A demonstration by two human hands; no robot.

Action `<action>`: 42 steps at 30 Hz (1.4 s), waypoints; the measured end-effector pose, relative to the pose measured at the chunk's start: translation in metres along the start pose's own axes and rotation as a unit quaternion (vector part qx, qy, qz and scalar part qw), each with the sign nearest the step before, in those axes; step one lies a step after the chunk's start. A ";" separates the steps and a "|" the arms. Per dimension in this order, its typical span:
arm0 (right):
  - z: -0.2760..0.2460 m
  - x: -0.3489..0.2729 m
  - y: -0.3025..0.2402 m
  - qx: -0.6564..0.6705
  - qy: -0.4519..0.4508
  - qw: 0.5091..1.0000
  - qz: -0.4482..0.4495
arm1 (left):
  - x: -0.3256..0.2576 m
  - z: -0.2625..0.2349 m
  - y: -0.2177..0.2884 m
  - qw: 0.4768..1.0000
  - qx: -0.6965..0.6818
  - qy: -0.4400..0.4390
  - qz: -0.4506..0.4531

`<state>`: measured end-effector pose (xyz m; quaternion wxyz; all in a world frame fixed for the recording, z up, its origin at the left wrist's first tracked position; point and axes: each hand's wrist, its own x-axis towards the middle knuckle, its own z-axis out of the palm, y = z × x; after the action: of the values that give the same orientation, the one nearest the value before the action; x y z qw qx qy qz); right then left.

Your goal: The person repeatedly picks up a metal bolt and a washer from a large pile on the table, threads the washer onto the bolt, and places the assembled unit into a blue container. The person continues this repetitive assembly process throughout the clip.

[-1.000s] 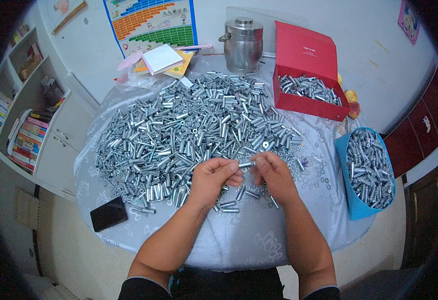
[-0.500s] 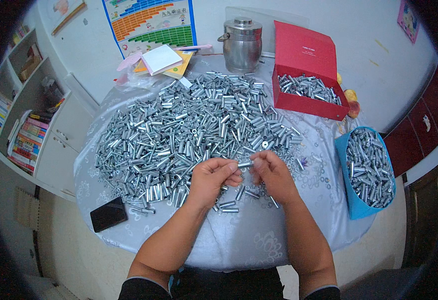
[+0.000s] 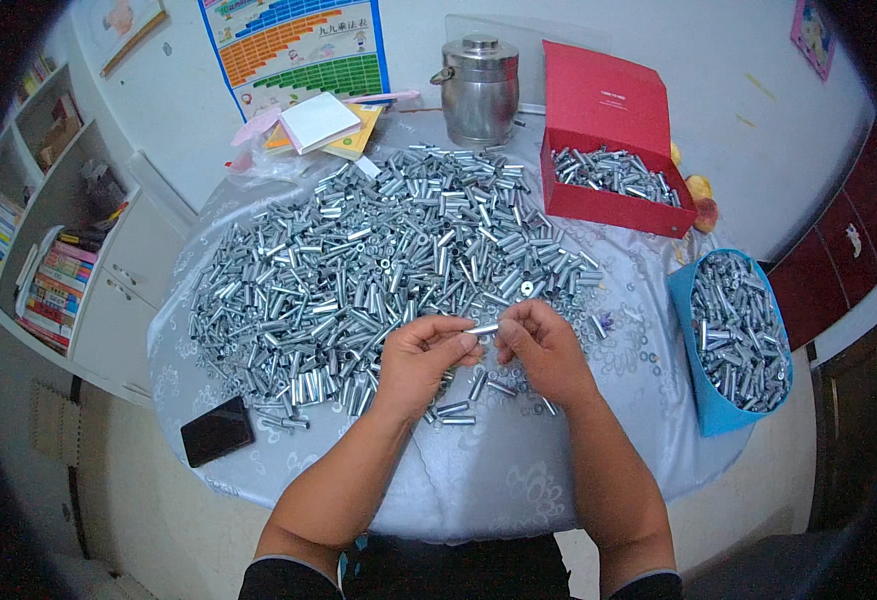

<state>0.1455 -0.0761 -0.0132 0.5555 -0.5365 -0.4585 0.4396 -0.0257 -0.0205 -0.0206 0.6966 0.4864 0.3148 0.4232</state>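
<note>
Between my fingertips, over the near edge of the pile, is a short silvery metal sleeve (image 3: pixel 484 329). My left hand (image 3: pixel 421 358) is closed, pinching the sleeve's left end between thumb and fingers. My right hand (image 3: pixel 544 352) is closed too, its thumb and fingertips pressed together at the sleeve's right end; whether a smaller part is between them is hidden. A wide heap of metal sleeves and thin pins (image 3: pixel 359 270) covers the table beyond my hands. A few loose sleeves (image 3: pixel 454 410) lie on the cloth just below them.
At the right stand a blue bin (image 3: pixel 687 345) and an open red box (image 3: pixel 599 212), both full of metal parts. A steel pot (image 3: pixel 481 95) and notebooks (image 3: pixel 321 122) are at the back. A black phone (image 3: pixel 217 432) lies front left on the silvery tablecloth (image 3: pixel 499 490).
The sleeve has tilted slightly, its right end now higher. My right fingers have drawn in closer around that end; my left hand has barely moved.
</note>
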 end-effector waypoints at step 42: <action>-0.146 -0.163 -0.042 0.046 0.333 0.940 -0.055 | -0.013 0.213 -0.032 0.942 0.007 -0.331 -0.054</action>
<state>0.2576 -0.2654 0.0220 0.7238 -0.6000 -0.2554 0.2255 0.1581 -0.1251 0.0198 0.7801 0.5860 0.0952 0.1975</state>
